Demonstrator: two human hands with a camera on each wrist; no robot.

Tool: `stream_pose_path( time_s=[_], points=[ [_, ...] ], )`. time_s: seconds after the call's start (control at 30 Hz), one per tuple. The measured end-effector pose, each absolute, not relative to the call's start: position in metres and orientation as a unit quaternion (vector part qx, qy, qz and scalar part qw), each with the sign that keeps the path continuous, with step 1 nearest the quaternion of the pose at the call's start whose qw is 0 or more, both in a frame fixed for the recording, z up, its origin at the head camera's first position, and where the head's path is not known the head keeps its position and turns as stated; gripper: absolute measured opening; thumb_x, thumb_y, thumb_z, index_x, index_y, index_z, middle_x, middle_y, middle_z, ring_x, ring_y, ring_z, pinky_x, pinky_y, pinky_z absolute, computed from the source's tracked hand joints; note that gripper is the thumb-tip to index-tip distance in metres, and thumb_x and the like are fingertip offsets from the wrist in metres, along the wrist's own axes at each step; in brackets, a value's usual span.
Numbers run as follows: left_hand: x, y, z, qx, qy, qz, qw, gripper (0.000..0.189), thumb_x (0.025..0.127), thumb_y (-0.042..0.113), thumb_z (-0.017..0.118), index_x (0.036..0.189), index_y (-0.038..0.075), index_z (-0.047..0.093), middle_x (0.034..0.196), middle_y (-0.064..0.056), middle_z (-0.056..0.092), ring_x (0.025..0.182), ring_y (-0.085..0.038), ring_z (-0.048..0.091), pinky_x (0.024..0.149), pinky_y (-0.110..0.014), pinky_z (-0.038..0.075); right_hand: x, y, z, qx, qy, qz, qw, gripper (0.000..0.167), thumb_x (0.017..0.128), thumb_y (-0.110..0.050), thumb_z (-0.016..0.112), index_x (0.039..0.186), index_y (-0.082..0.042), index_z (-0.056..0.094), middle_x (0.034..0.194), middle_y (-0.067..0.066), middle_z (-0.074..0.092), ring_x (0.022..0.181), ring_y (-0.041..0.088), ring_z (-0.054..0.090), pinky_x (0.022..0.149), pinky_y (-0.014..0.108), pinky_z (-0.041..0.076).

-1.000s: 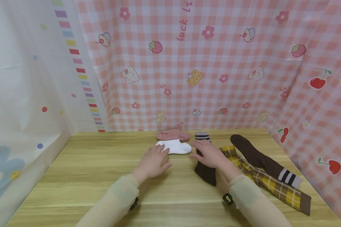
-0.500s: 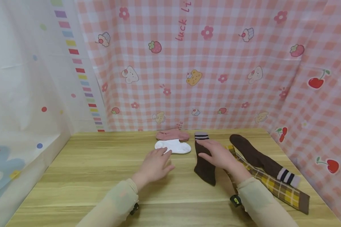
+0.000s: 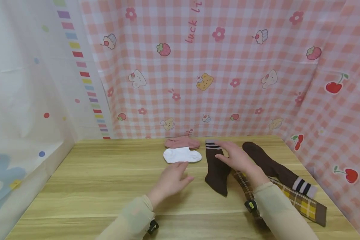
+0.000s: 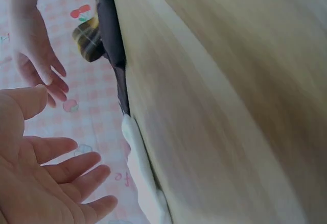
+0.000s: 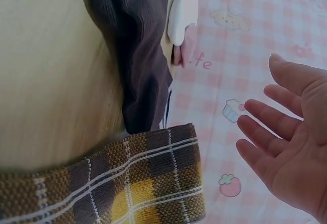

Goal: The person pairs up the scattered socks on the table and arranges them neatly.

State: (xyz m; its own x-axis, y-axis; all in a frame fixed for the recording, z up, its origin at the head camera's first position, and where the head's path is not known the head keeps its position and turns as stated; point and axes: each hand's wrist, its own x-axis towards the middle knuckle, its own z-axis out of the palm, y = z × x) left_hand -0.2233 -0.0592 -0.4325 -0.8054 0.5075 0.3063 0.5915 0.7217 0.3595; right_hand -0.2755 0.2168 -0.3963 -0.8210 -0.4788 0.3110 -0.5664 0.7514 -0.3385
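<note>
My left hand (image 3: pixel 172 180) hovers just in front of a white ankle sock (image 3: pixel 181 155), fingers loosely extended and holding nothing. Behind that sock lies a pink sock (image 3: pixel 181 142). My right hand (image 3: pixel 240 159), also holding nothing, is above a dark brown sock (image 3: pixel 217 175) with a striped cuff, its fingers near the cuff end. Yellow-and-brown plaid fabric (image 3: pixel 306 203) runs under my right forearm, which hides part of it. In the right wrist view the plaid sock's end (image 5: pixel 158 178) is close to the camera, and the right hand (image 5: pixel 296 137) is apart from it.
A second dark brown sock (image 3: pixel 270 163) with a striped cuff lies slantwise at the right, beside the plaid. The wooden table (image 3: pixel 93 186) ends at the pink checked curtain (image 3: pixel 180 76) behind. A white patterned curtain (image 3: pixel 33 100) hangs at the left.
My right hand has shifted right and farther back, uncovering more of the nearer brown sock. My left hand has drawn back from the white sock and to the right. The socks look unmoved.
</note>
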Motion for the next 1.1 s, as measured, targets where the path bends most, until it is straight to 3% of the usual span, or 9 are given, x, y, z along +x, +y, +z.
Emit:
stream_pose_path(
  time_s=[0.33, 0.63, 1.1],
  points=[
    [-0.214, -0.043, -0.439, -0.263, -0.904, -0.333, 0.049, 0.055, 0.095, 0.029, 0.066, 0.132, -0.010, 0.054, 0.129, -0.026, 0.059, 0.122, -0.039, 0.055, 0.106, -0.049, 0.040, -0.295, 0.216, -0.396, 0.231, -0.949, 0.207, 0.063, 0.050, 0.096, -0.020, 0.067, 0.138, 0.003, 0.053, 0.135, 0.025, 0.056, 0.124, 0.043, 0.051, 0.103, 0.056, 0.041],
    [-0.211, -0.028, -0.442, -0.241, -0.893, -0.378, 0.035, 0.053, 0.091, 0.025, 0.071, 0.129, -0.010, 0.057, 0.117, -0.022, 0.066, 0.108, -0.035, 0.063, 0.095, -0.045, 0.049, -0.310, 0.212, -0.396, 0.231, -0.949, 0.210, 0.049, 0.051, 0.095, -0.018, 0.067, 0.138, 0.005, 0.053, 0.137, 0.025, 0.054, 0.125, 0.043, 0.050, 0.104, 0.055, 0.040],
    [-0.209, -0.003, -0.446, -0.177, -0.847, -0.500, -0.039, 0.052, 0.089, 0.022, 0.073, 0.126, -0.011, 0.058, 0.115, -0.022, 0.066, 0.104, -0.034, 0.065, 0.090, -0.045, 0.052, -0.337, 0.209, -0.396, 0.203, -0.961, 0.188, 0.000, 0.051, 0.097, -0.013, 0.063, 0.144, 0.002, 0.047, 0.140, 0.024, 0.051, 0.128, 0.041, 0.048, 0.105, 0.055, 0.039]
  ],
)
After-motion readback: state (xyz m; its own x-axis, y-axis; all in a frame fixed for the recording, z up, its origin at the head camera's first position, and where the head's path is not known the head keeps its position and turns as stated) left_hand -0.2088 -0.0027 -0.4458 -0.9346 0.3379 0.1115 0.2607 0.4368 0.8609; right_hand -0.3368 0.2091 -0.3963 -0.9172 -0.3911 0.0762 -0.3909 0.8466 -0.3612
